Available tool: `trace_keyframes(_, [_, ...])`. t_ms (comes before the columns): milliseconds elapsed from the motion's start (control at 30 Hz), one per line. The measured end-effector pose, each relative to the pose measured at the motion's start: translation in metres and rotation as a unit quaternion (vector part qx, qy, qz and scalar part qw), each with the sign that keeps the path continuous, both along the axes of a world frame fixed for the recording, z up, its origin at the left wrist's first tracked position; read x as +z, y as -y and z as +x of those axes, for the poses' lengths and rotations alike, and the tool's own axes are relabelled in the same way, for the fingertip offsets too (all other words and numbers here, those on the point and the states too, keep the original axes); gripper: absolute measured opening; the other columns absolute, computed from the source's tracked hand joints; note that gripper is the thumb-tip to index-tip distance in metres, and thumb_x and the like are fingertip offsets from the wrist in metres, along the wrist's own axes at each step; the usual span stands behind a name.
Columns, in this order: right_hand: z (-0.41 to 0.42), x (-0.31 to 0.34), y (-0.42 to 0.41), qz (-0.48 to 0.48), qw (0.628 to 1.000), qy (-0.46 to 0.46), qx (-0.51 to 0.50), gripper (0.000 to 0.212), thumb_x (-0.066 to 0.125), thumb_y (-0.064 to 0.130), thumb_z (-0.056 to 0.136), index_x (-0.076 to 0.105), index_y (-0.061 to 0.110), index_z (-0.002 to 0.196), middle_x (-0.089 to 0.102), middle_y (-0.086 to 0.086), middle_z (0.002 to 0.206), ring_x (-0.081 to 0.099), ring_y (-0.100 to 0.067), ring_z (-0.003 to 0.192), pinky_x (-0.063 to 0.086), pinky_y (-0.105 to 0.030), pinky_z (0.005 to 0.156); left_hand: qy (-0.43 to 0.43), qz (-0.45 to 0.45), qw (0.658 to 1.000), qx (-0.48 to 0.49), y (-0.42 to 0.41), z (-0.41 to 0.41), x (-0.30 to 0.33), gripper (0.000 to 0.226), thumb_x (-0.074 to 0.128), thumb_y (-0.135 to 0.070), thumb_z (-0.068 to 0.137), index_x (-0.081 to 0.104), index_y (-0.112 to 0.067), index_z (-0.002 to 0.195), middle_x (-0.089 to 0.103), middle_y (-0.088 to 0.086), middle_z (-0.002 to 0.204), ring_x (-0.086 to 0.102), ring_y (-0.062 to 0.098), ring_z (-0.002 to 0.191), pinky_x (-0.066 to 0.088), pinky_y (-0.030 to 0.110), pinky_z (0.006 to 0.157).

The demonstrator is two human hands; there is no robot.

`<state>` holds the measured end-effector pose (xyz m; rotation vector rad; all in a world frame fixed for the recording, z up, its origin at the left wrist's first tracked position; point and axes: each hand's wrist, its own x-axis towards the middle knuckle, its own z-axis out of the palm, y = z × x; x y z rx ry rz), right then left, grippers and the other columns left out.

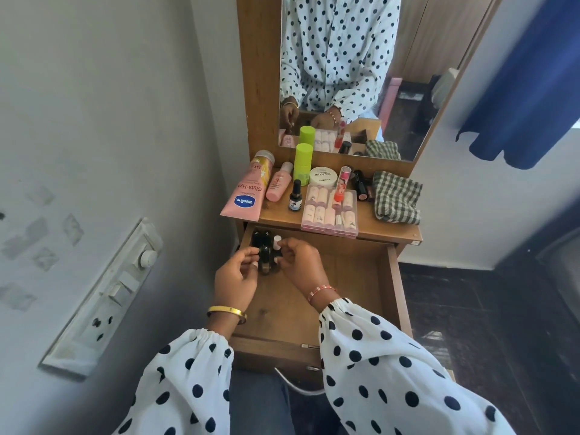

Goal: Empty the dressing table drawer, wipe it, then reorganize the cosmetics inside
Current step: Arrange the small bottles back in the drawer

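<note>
Both hands in the open drawer [361,277], cosmetics lined up on the dresser top.

Grey wall with a switch panel [103,296] on the left, then the wooden dressing table [392,227] under a mirror [361,73], blue curtain [527,89] far right. On top: pink Vaseline tube [243,196], green bottle [303,163], clear box of small bottles [329,211], checked cloth [397,197]. Left hand [235,277] and right hand [298,262] are curled round small dark bottles [266,255] in the drawer's back-left corner; the exact grip I can't tell.

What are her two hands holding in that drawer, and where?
Both the left hand and right hand pinch small dark bottles by their upper parts; the exact grip is hidden.
</note>
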<state>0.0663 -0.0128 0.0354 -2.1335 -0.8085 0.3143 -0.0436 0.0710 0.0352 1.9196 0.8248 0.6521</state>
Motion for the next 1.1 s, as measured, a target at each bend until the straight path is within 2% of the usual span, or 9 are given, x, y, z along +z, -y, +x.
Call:
trace_keyframes(267, [-0.001,0.010,0.009,0.011,1.000,0.002,0.005,0.029,0.064,0.010,0.083,0.063,0.013,0.112,0.064,-0.006,0.108,0.060,-0.016,0.096,0.052,-0.025,0.085,-0.011,0.032,0.999,-0.025,0.003,-0.002,-0.002,0.028,0.056,-0.005,0.087,0.061,-0.011,0.113,0.067,0.007,0.111,0.061,0.018,0.100,0.048,0.030,0.087])
trace_keyframes(433, [0.007,0.034,0.017,0.065,0.998,-0.017,-0.016,0.024,0.065,0.009,0.083,0.064,0.012,0.106,0.066,-0.002,0.100,0.059,-0.009,0.086,0.048,-0.015,0.076,0.002,0.043,0.998,-0.044,0.002,0.003,0.002,0.028,0.056,-0.003,0.087,0.061,-0.011,0.113,0.067,0.005,0.109,0.059,0.011,0.096,0.045,0.021,0.084])
trace_keyframes(600, [0.029,0.071,0.028,0.118,0.991,0.018,-0.055,0.017,0.062,0.008,0.085,0.066,0.011,0.101,0.061,0.007,0.086,0.055,0.001,0.075,0.046,-0.003,0.066,0.035,0.055,0.996,-0.058,0.004,0.026,0.030,0.025,0.054,-0.006,0.087,0.062,-0.011,0.111,0.066,-0.001,0.104,0.058,0.002,0.086,0.044,0.014,0.079])
trace_keyframes(667, [0.043,0.086,0.032,0.141,0.985,0.036,-0.090,0.014,0.060,0.007,0.086,0.067,0.011,0.098,0.064,0.004,0.085,0.058,-0.005,0.075,0.049,-0.011,0.070,0.048,0.057,0.995,-0.062,0.005,0.040,0.047,0.025,0.053,-0.008,0.088,0.061,-0.012,0.112,0.063,-0.005,0.102,0.057,0.002,0.087,0.042,0.010,0.077])
trace_keyframes(767, [0.067,0.102,0.035,0.167,0.968,0.071,-0.171,0.014,0.059,0.008,0.086,0.066,0.010,0.098,0.067,-0.005,0.092,0.059,-0.012,0.077,0.053,-0.023,0.072,0.078,0.072,0.992,-0.065,0.007,0.061,0.072,0.026,0.053,-0.008,0.088,0.061,-0.012,0.113,0.062,-0.004,0.104,0.056,0.008,0.094,0.047,0.021,0.084])
trace_keyframes(867, [0.094,0.110,0.033,0.125,0.962,0.116,-0.215,0.022,0.060,0.011,0.085,0.064,0.008,0.106,0.063,-0.013,0.103,0.056,-0.017,0.082,0.050,-0.028,0.075,0.089,0.078,0.991,-0.060,0.008,0.078,0.088,0.028,0.054,-0.008,0.088,0.060,-0.009,0.116,0.066,0.004,0.109,0.058,0.013,0.097,0.047,0.027,0.088])
trace_keyframes(1000, [0.114,0.110,0.026,0.044,0.985,0.097,-0.139,0.039,0.061,0.006,0.083,0.057,0.010,0.122,0.058,-0.013,0.119,0.058,-0.026,0.104,0.048,-0.037,0.094,0.099,0.083,0.988,-0.081,0.010,0.089,0.094,0.023,0.054,-0.006,0.088,0.062,-0.007,0.109,0.068,0.007,0.106,0.062,0.017,0.096,0.046,0.023,0.086])
trace_keyframes(1067, [0.116,0.106,0.024,0.012,0.988,0.100,-0.114,0.033,0.059,0.004,0.084,0.058,0.007,0.117,0.060,-0.015,0.116,0.060,-0.028,0.101,0.050,-0.035,0.090,0.096,0.077,0.989,-0.082,0.011,0.090,0.094,0.023,0.054,-0.006,0.088,0.063,-0.008,0.109,0.068,0.006,0.106,0.061,0.014,0.093,0.047,0.022,0.084])
trace_keyframes(1100, [0.117,0.103,0.024,0.014,0.988,0.099,-0.117,0.029,0.057,0.002,0.085,0.059,0.007,0.113,0.062,-0.014,0.111,0.062,-0.025,0.095,0.052,-0.026,0.081,0.094,0.067,0.990,-0.080,0.012,0.090,0.093,0.023,0.054,-0.008,0.088,0.063,-0.009,0.109,0.068,0.006,0.106,0.060,0.013,0.093,0.047,0.022,0.084])
